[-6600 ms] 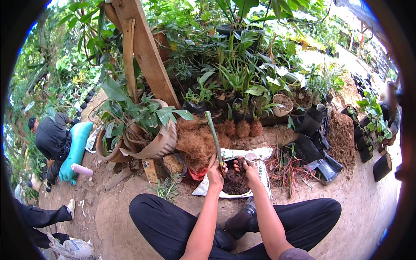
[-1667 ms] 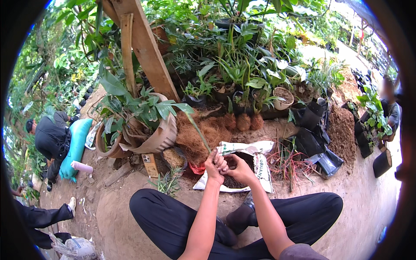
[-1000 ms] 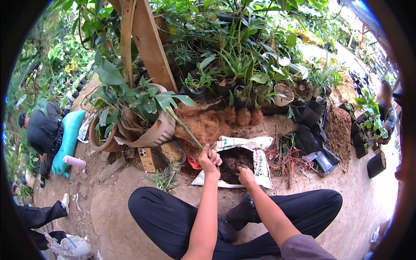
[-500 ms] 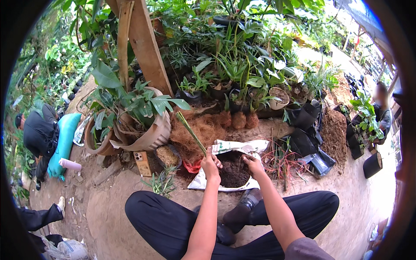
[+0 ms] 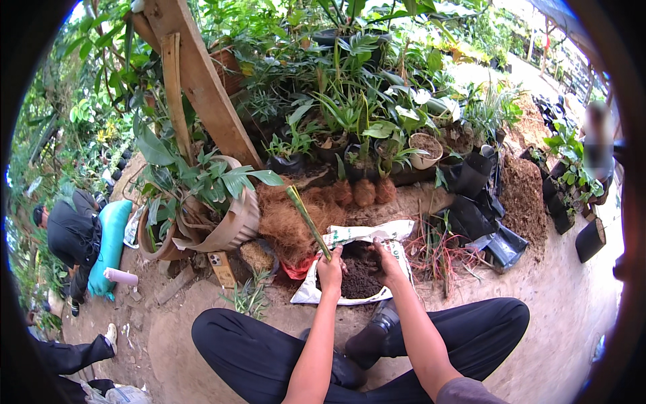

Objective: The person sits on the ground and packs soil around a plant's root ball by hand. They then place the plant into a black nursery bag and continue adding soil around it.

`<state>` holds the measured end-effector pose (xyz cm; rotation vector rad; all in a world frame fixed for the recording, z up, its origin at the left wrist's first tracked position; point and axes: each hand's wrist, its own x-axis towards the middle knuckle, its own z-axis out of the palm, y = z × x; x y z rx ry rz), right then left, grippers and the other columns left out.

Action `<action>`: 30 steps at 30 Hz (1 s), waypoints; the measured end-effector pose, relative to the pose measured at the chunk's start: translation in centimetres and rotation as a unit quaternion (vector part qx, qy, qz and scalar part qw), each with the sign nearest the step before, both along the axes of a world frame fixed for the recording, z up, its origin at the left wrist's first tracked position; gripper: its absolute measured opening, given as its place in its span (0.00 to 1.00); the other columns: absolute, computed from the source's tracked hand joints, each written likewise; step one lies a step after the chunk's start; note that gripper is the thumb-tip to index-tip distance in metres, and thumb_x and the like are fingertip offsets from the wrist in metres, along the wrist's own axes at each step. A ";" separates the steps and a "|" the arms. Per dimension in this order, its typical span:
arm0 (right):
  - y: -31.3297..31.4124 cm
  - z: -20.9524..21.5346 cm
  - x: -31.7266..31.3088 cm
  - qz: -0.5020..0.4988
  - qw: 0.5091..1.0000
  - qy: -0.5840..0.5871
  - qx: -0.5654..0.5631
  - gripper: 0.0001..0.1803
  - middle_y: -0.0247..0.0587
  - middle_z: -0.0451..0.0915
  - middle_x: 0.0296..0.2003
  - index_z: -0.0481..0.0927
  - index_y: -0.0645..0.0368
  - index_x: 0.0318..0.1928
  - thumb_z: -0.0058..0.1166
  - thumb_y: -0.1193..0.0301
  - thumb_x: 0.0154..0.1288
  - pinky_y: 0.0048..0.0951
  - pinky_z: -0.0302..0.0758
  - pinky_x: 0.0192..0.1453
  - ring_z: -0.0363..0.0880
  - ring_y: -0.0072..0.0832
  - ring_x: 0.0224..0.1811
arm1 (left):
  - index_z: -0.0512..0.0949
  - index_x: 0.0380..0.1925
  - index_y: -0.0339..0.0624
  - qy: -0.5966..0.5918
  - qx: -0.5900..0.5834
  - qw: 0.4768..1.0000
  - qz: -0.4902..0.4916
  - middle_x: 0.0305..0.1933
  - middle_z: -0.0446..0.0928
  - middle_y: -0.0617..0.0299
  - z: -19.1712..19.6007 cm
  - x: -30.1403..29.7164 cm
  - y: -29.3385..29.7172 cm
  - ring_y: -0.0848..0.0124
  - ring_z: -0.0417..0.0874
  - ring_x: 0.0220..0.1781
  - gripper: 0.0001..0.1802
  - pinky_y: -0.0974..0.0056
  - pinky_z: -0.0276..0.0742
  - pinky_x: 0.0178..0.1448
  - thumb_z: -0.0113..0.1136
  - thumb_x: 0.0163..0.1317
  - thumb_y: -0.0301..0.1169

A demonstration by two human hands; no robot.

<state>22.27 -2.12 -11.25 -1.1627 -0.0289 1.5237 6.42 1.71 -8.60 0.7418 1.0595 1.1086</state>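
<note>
My left hand [image 5: 330,275] is closed round the lower end of a long green plant stem [image 5: 308,221]. The stem slants up and to the left, its top looking cut off. Below me lies an opened white plastic sack [image 5: 343,233] with dark soil [image 5: 361,269] in it. At the right side of that soil, my right hand [image 5: 390,261] has its fingers reaching inward, thumb apart, with nothing visible in them. Some fingertips are hard to make out against the soil.
Brown coconut fibre [image 5: 286,219] lies beyond the sack, near small sprouting coir-wrapped plants [image 5: 364,193]. Left are a large clay pot [image 5: 235,212] and a phone [image 5: 221,269]. Black plant bags [image 5: 471,219] and reddish roots [image 5: 441,252] lie right. Another person [image 5: 70,232] bends at far left.
My left hand and the stem have dropped slightly, the stem still held. My right hand has shifted a little left and turned at the soil's edge. The whole view has tilted slightly.
</note>
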 end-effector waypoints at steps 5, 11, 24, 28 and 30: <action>-0.2 0.3 -0.1 -0.004 0.992 0.101 0.078 0.12 0.24 0.63 0.20 0.77 0.52 0.41 0.54 0.57 0.70 0.19 0.52 0.19 0.57 0.17 0.18 | 0.67 0.20 0.48 0.041 -0.002 0.999 -0.010 0.15 0.63 0.71 0.0 0.6 -0.4 0.78 0.68 0.15 0.19 0.68 0.68 0.21 0.61 0.67 0.39; -0.1 2.2 0.8 0.019 0.968 0.232 0.098 0.15 0.25 0.67 0.21 0.77 0.60 0.41 0.49 0.60 0.72 0.14 0.58 0.19 0.62 0.16 0.20 | 0.67 0.19 0.48 0.049 0.003 0.999 -0.025 0.14 0.62 0.71 0.4 0.5 -0.6 0.78 0.67 0.15 0.20 0.69 0.67 0.20 0.60 0.68 0.41; 0.2 1.9 -0.1 0.021 0.993 0.078 0.081 0.23 0.28 0.70 0.21 0.73 0.52 0.31 0.50 0.45 0.69 0.16 0.55 0.15 0.63 0.17 0.16 | 0.61 0.15 0.50 -0.029 -0.029 0.998 -0.047 0.11 0.58 0.72 2.1 -0.1 -0.8 0.79 0.61 0.10 0.28 0.70 0.57 0.15 0.59 0.67 0.51; 0.0 1.0 -0.7 0.009 0.996 0.008 0.088 0.29 0.26 0.60 0.13 0.67 0.50 0.25 0.46 0.39 0.67 0.21 0.45 0.12 0.52 0.18 0.10 | 0.57 0.15 0.52 -0.049 -0.032 0.996 -0.065 0.11 0.52 0.73 2.4 -0.5 -0.8 0.79 0.55 0.09 0.31 0.70 0.49 0.13 0.54 0.66 0.58; 0.0 0.8 -1.0 0.013 0.995 -0.022 0.101 0.30 0.27 0.60 0.13 0.66 0.50 0.24 0.46 0.37 0.66 0.23 0.44 0.13 0.51 0.19 0.09 | 0.56 0.15 0.53 -0.075 -0.035 0.995 -0.062 0.11 0.49 0.73 2.3 -0.7 -0.8 0.79 0.53 0.09 0.32 0.70 0.46 0.13 0.50 0.66 0.62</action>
